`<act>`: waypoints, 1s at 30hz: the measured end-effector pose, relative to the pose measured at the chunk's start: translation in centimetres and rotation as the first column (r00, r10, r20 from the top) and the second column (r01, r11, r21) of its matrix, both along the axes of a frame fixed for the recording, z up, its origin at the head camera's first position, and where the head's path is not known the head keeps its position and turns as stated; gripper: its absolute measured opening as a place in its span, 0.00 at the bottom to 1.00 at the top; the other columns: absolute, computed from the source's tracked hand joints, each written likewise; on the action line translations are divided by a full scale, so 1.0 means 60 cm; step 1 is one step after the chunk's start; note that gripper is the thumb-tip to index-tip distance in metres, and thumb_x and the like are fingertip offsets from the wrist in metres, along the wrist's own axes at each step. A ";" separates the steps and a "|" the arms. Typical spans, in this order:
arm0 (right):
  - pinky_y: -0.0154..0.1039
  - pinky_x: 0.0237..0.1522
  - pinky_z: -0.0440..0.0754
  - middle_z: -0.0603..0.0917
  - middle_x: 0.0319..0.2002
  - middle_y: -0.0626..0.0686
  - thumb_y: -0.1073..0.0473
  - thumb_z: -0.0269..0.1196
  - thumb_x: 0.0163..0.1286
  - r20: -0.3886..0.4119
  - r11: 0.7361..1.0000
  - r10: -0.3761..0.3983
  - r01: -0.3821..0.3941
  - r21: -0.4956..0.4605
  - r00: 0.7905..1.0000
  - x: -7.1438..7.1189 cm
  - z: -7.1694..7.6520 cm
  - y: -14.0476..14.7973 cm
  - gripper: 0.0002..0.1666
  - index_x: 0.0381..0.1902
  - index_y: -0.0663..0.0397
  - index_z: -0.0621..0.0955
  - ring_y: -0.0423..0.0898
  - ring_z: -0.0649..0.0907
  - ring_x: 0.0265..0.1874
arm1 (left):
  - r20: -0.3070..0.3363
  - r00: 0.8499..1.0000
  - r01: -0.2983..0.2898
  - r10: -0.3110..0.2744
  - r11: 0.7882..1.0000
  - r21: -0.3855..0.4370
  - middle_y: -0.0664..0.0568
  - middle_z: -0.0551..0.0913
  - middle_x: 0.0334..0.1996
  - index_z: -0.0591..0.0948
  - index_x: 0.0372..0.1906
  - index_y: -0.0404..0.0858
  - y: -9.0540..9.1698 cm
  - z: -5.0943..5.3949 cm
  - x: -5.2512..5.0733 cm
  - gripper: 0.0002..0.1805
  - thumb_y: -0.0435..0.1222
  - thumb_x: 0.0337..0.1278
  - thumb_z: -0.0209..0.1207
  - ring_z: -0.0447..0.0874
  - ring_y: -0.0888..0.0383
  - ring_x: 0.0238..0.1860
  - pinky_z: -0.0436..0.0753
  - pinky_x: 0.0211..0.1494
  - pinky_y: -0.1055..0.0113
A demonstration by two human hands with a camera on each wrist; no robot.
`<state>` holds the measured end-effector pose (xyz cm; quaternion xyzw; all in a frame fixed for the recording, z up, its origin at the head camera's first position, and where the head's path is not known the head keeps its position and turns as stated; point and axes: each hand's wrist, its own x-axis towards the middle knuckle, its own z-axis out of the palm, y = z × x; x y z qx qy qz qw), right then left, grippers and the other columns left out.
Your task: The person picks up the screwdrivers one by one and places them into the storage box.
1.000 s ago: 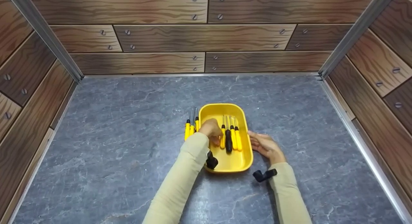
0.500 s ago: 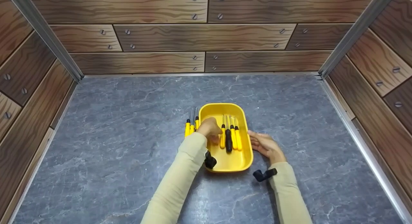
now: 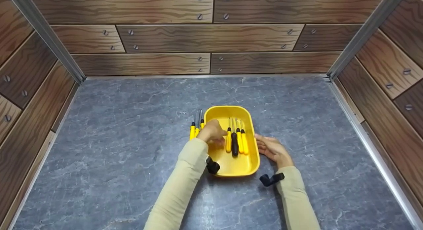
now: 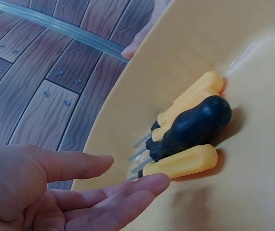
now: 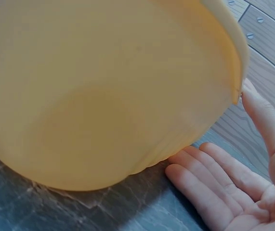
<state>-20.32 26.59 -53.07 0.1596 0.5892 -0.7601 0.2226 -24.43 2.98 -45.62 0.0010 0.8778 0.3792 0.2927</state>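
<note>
A yellow tray (image 3: 231, 167) holds several screwdrivers lying side by side. One has a black handle (image 3: 235, 145); the others have yellow handles. My left hand (image 3: 213, 132) is inside the tray, left of this row. In the left wrist view, its thumb and fingers are spread with nothing between them, the fingertips (image 4: 156, 184) close to the nearest yellow-handled screwdriver (image 4: 183, 162); whether they touch cannot be told. At the tray's right side, my right hand (image 3: 272, 149) rests with straight fingers against the outer wall (image 5: 151, 166), its thumb by the rim.
Just outside the tray's left wall, several more yellow-handled screwdrivers (image 3: 192, 131) lie on the grey marbled table (image 3: 132, 131), partly hidden by my left arm. Wood-patterned panels (image 3: 211, 38) with metal edging enclose the back and sides.
My left hand has drawn slightly left, away from the row of screwdrivers, and its grasp has loosened. The tray, the screwdrivers and my right hand have stayed put.
</note>
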 end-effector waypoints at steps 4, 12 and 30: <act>0.33 0.42 0.89 0.89 0.30 0.46 0.55 0.61 0.69 -0.002 1.000 0.000 0.000 -0.008 1.000 0.000 0.000 0.001 0.08 0.31 0.47 0.84 0.39 0.87 0.34 | 0.006 1.000 -0.016 0.016 0.999 0.048 0.35 0.87 0.35 0.81 0.41 0.24 -0.005 0.002 0.003 0.14 0.35 0.62 0.60 0.81 0.61 0.14 0.79 0.17 0.76; 0.32 0.41 0.88 0.88 0.30 0.46 0.54 0.61 0.69 -0.004 1.000 0.015 -0.015 -0.001 1.000 0.001 -0.001 0.001 0.09 0.32 0.49 0.84 0.39 0.87 0.34 | 0.027 0.998 -0.054 0.049 0.974 0.221 0.31 0.86 0.39 0.80 0.49 0.23 -0.020 0.004 0.018 0.16 0.33 0.65 0.56 0.90 0.51 0.29 0.89 0.48 0.56; 0.32 0.42 0.88 0.89 0.31 0.46 0.55 0.61 0.69 -0.009 1.000 0.022 -0.022 -0.015 1.000 0.000 -0.001 0.001 0.09 0.30 0.47 0.84 0.39 0.87 0.35 | 0.035 0.980 -0.192 0.196 0.885 0.425 0.48 0.82 0.24 0.78 0.50 0.22 -0.062 0.005 0.025 0.16 0.32 0.67 0.53 0.81 0.65 0.18 0.91 0.43 0.60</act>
